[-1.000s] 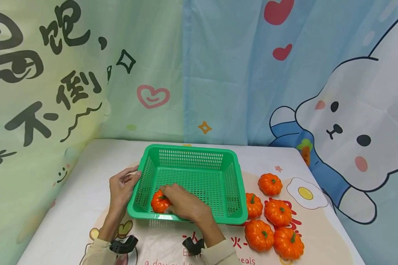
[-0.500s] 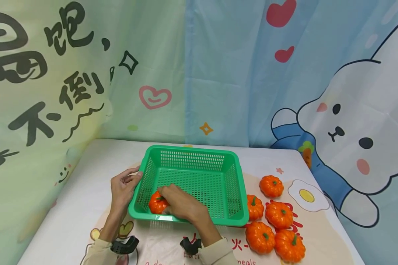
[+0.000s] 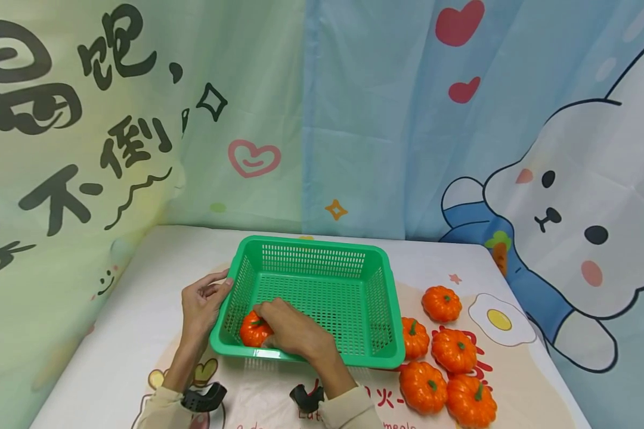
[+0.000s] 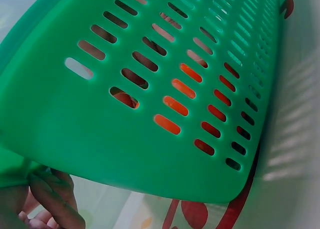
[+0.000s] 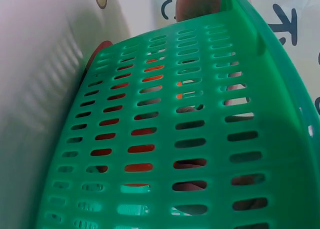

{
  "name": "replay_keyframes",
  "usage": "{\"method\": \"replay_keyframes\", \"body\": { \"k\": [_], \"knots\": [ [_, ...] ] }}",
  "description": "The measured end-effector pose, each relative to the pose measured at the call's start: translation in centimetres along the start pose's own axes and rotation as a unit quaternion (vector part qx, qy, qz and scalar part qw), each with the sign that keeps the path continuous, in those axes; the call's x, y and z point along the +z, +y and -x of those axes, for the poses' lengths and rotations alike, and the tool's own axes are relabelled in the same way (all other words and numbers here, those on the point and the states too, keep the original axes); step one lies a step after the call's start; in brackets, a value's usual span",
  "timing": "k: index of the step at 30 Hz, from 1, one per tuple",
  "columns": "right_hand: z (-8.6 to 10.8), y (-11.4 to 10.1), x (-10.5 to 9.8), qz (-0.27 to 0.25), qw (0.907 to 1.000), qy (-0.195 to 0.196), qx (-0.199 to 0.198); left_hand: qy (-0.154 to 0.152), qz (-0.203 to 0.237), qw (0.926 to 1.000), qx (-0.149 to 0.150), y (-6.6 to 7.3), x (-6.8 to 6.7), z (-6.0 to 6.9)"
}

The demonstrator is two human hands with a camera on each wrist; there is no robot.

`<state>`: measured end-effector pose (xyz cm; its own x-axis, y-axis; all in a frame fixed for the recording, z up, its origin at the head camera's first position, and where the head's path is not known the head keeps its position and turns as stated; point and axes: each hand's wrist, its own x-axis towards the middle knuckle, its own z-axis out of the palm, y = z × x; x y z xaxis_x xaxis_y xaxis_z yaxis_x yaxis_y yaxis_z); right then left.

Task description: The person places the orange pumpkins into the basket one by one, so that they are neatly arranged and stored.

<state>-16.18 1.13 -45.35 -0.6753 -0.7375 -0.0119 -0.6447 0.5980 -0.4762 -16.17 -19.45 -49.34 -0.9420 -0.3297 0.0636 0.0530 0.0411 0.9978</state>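
A green slatted plastic basket (image 3: 322,244) stands on the table in the head view. My left hand (image 3: 203,307) grips its left rim, thumb on top; in the left wrist view curled fingers (image 4: 56,201) show beneath the rim. Inside the basket's near left corner, my right hand (image 3: 295,329) holds a small orange pumpkin (image 3: 253,331) with a green stem. Its fingertips are partly hidden behind the pumpkin. Orange shows through the slots of the basket wall (image 4: 95,139) in the left wrist view, and through the wall (image 5: 210,154) in the right wrist view.
Several more orange pumpkins (image 3: 454,351) lie on the table right of the basket, the nearest one (image 3: 415,339) close against its right side. A printed cloth (image 3: 279,393) covers the table (image 3: 177,250). A patterned curtain (image 3: 354,149) hangs behind.
My right hand has shifted the pumpkin slightly left, closer to the basket's near left corner. The left hand keeps its place on the rim. The head view has turned a little.
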Motion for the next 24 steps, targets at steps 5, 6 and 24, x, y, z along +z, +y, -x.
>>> {"method": "replay_keyframes", "body": {
  "k": [5, 6, 24],
  "knots": [
    [-0.12, 0.04, 0.07, 0.004, 1.0, 0.0, 0.003, 0.0, -0.001, 1.0, -0.003, -0.01, -0.01, 0.01],
    [-0.12, 0.04, 0.06, 0.003, 1.0, 0.0, 0.003, -0.001, -0.001, 1.0, -0.003, 0.0, 0.0, 0.01],
    [0.04, 0.34, -0.41, -0.012, 0.9998, -0.012, -0.007, -0.002, 0.0, 1.0, -0.001, -0.09, -0.01, -0.07]
  ]
}}
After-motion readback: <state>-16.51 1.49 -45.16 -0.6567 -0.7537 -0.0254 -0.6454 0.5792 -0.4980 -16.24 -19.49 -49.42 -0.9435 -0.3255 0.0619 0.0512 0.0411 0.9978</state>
